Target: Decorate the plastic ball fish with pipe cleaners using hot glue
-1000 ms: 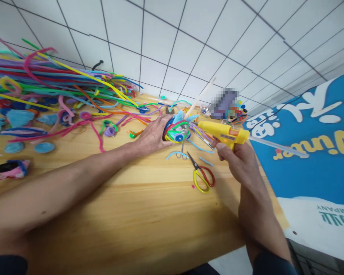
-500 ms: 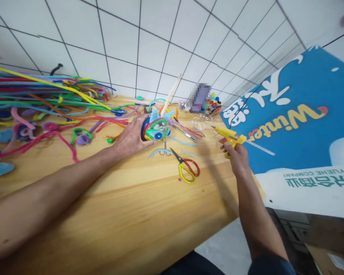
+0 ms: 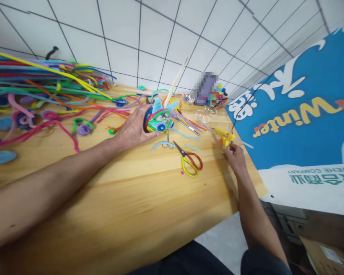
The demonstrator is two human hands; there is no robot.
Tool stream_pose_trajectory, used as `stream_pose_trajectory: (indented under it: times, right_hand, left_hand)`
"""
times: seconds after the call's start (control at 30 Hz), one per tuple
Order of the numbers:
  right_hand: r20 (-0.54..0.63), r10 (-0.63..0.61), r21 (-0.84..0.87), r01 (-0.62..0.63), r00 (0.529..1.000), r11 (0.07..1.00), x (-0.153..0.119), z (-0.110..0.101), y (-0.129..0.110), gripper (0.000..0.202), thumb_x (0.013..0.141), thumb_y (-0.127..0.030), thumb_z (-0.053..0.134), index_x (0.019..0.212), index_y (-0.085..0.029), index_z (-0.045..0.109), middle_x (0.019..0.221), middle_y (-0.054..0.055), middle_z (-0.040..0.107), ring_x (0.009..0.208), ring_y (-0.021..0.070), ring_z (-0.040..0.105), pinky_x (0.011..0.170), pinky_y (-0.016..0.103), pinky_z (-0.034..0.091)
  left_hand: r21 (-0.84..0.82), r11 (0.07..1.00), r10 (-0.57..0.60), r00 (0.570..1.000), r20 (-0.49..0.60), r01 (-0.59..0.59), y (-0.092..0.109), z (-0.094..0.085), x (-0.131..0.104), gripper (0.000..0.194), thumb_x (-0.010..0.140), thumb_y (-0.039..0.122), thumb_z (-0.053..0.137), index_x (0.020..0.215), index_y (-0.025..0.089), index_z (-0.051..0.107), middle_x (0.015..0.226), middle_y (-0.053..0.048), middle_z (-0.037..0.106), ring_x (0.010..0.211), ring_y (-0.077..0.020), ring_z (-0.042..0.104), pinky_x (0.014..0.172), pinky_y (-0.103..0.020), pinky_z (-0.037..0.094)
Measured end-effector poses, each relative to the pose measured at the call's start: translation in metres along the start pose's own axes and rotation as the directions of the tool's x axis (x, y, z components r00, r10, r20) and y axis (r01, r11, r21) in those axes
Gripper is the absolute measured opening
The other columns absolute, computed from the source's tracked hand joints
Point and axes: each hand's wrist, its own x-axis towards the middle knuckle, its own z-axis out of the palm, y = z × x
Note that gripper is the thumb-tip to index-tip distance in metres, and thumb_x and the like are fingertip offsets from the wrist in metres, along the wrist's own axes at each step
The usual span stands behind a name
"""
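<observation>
My left hand [image 3: 133, 128] is wrapped round the back of a colourful craft figure [image 3: 159, 120] with blue eyes, light blue fins and a clear round body. A pale stick [image 3: 176, 82] rises behind the figure. At the right of the table, my right hand [image 3: 234, 156] grips the handle of a yellow glue gun [image 3: 224, 135], whose nozzle points left. Scissors with red and yellow handles [image 3: 190, 162] lie open between my hands, and a small grey pair [image 3: 168, 144] lies just below the figure.
Many pipe cleaners [image 3: 46, 82] cover the back left of the wooden table [image 3: 126, 214]. Clear domes [image 3: 203, 116] lie near the back wall, by a pixelated object [image 3: 205, 88]. A blue printed board [image 3: 292, 114] borders the right edge, with a dark cord across it.
My right hand has lowered the glue gun towards the table, and its fingers now sit lower on the handle. My left hand keeps its hold on the figure. The view has shifted slightly.
</observation>
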Motion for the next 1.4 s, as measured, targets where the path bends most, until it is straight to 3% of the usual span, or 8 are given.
stream_pose_trajectory:
  times: [0.1,0.2,0.4,0.6,0.77,0.93,1.1,1.4]
  right_hand:
    - [-0.027,-0.053,-0.056,0.052,0.998,0.997,-0.032,-0.008,-0.018,0.047,0.081,-0.061,0.071,0.105,-0.021,0.074,0.104,0.012,0.076,0.092,0.0286,0.067,0.084,0.046,0.056]
    - [0.146,-0.268,0.025,0.267,0.952,0.963,-0.053,0.005,-0.06,0.029,0.09,-0.05,0.071,0.103,-0.024,0.076,0.102,0.009,0.079,0.091,0.0265,0.07,0.086,0.045,0.058]
    - [0.299,-0.594,0.28,0.526,0.747,0.803,-0.044,0.08,-0.156,0.011,0.097,-0.032,0.07,0.104,-0.026,0.076,0.094,0.004,0.075,0.087,0.0218,0.07,0.085,0.039,0.058]
    - [0.362,-0.676,0.243,0.635,0.642,0.733,-0.038,0.137,-0.174,0.004,0.093,-0.025,0.072,0.097,-0.024,0.074,0.099,0.007,0.073,0.097,0.0251,0.067,0.094,0.042,0.054]
    - [0.368,-0.62,0.306,0.539,0.693,0.785,-0.044,0.131,-0.177,0.01,0.092,-0.023,0.069,0.082,-0.024,0.067,0.089,0.004,0.072,0.091,0.0234,0.067,0.091,0.04,0.053]
    - [0.406,-0.47,0.461,0.268,0.784,0.846,-0.042,0.095,-0.192,0.013,0.097,-0.036,0.065,0.097,-0.025,0.071,0.083,-0.001,0.073,0.076,0.0178,0.068,0.075,0.033,0.055]
    - [0.295,-0.504,0.435,0.356,0.812,0.827,-0.019,0.077,-0.216,0.019,0.092,-0.044,0.075,0.095,-0.025,0.079,0.08,0.0,0.073,0.075,0.0182,0.067,0.074,0.033,0.055]
    - [0.115,-0.591,0.413,0.503,0.799,0.76,0.003,0.102,-0.245,0.014,0.092,-0.035,0.073,0.086,-0.023,0.069,0.08,-0.002,0.069,0.073,0.0154,0.062,0.071,0.03,0.051]
  left_hand:
    - [-0.032,0.999,0.019,1.0,-0.013,-0.019,-0.003,0.003,0.0,0.101,0.082,0.071,0.081,0.158,0.022,0.038,0.158,-0.018,0.054,0.146,-0.0404,0.054,0.122,-0.062,0.047]
    - [-0.058,0.998,0.027,0.999,-0.029,-0.028,-0.006,0.004,-0.001,0.102,0.08,0.071,0.082,0.158,0.022,0.039,0.159,-0.019,0.053,0.148,-0.0414,0.053,0.123,-0.06,0.046]
    - [-0.061,0.997,0.042,0.999,-0.023,-0.044,-0.005,0.004,0.0,0.102,0.08,0.067,0.084,0.159,0.021,0.038,0.16,-0.02,0.051,0.15,-0.0415,0.051,0.125,-0.061,0.043]
    - [-0.054,0.997,0.05,0.999,-0.02,-0.051,-0.005,0.004,0.001,0.099,0.083,0.063,0.083,0.16,0.02,0.038,0.16,-0.021,0.051,0.152,-0.0398,0.049,0.125,-0.058,0.043]
    - [-0.091,0.995,0.04,0.999,-0.031,-0.043,-0.002,0.004,0.001,0.097,0.081,0.063,0.084,0.159,0.023,0.041,0.161,-0.019,0.051,0.151,-0.0399,0.049,0.125,-0.059,0.043]
    - [-0.112,0.994,0.011,1.0,-0.015,-0.013,0.002,0.002,0.0,0.097,0.081,0.06,0.086,0.159,0.023,0.042,0.162,-0.018,0.051,0.153,-0.0403,0.048,0.125,-0.06,0.043]
    - [-0.111,0.993,0.038,0.999,-0.024,-0.04,0.0,0.004,0.001,0.097,0.081,0.056,0.087,0.16,0.023,0.041,0.164,-0.018,0.049,0.154,-0.0396,0.047,0.126,-0.061,0.041]
    - [-0.083,0.996,0.013,1.0,-0.011,-0.014,0.0,0.004,0.0,0.099,0.081,0.055,0.086,0.161,0.023,0.038,0.163,-0.019,0.049,0.153,-0.0387,0.048,0.124,-0.06,0.044]
